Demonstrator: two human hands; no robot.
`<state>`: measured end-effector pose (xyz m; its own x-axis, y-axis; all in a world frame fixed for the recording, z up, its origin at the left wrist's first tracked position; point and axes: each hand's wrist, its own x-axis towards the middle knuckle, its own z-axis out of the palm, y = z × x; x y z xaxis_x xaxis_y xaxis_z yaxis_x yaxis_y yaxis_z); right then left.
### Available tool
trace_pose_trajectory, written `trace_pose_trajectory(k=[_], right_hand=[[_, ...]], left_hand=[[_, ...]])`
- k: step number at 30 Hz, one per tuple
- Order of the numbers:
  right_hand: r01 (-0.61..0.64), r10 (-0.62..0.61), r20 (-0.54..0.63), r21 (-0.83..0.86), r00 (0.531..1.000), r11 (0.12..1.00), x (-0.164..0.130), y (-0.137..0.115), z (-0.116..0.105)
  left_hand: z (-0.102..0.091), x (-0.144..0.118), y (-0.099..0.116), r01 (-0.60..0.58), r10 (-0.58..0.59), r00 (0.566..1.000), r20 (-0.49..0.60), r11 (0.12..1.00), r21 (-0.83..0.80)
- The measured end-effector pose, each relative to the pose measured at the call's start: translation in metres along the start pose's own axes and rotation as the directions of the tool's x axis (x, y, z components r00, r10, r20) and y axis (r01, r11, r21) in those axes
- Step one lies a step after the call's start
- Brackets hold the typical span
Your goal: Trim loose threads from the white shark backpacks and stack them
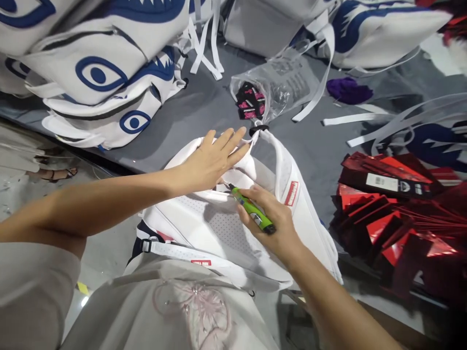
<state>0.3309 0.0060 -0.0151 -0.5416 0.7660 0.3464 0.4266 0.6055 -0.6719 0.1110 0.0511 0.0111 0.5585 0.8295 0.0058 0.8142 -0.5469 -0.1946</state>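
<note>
A white backpack (219, 228) lies back-side up at the near edge of a grey table (204, 114), its mesh back panel and white straps facing me. My left hand (213, 155) rests flat on its upper part, fingers spread towards the black top loop (258, 130). My right hand (272, 221) holds a green lighter-like tool (251, 210), its tip pointing at the fabric just under my left palm. A red label (291, 193) sits on the bag's right strap.
Stacked white bags with blue eye prints (105, 73) fill the far left; more lie at the far right (375, 29). A clear plastic bag with pink-black tags (266, 92) lies behind the backpack. Red cards (397, 204) pile at the right. Loose white straps (368, 119) cross the table.
</note>
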Motion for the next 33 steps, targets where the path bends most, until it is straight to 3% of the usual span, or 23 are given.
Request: trace_pose_trajectory(k=[4,7,11,19,23,33], right_hand=[[-0.055,0.063,0.263,-0.038,0.963,0.998,0.027,-0.008,-0.019],[-0.035,0.101,0.364,-0.183,0.926,0.983,0.041,-0.011,-0.021],[-0.018,0.120,0.352,-0.281,0.928,0.960,0.040,-0.011,-0.021],[0.047,-0.001,0.303,-0.145,0.953,0.988,0.038,-0.003,-0.013],[0.007,0.078,0.341,-0.241,0.937,0.970,0.043,-0.009,-0.010],[-0.053,0.142,0.324,-0.270,0.935,0.962,0.046,-0.017,-0.007]], left_hand=[[0.005,0.003,0.000,0.031,-0.031,1.000,0.001,0.996,-0.082],[0.005,0.005,-0.001,0.053,-0.051,0.999,0.017,0.992,-0.111],[0.002,0.008,-0.001,0.067,-0.058,0.996,0.066,0.986,-0.152],[-0.003,0.012,-0.003,0.078,-0.045,0.991,0.123,0.958,-0.275],[-0.003,0.013,-0.002,0.082,-0.049,0.993,0.108,0.942,-0.325],[-0.001,0.014,-0.004,0.065,-0.035,0.996,0.083,0.914,-0.399]])
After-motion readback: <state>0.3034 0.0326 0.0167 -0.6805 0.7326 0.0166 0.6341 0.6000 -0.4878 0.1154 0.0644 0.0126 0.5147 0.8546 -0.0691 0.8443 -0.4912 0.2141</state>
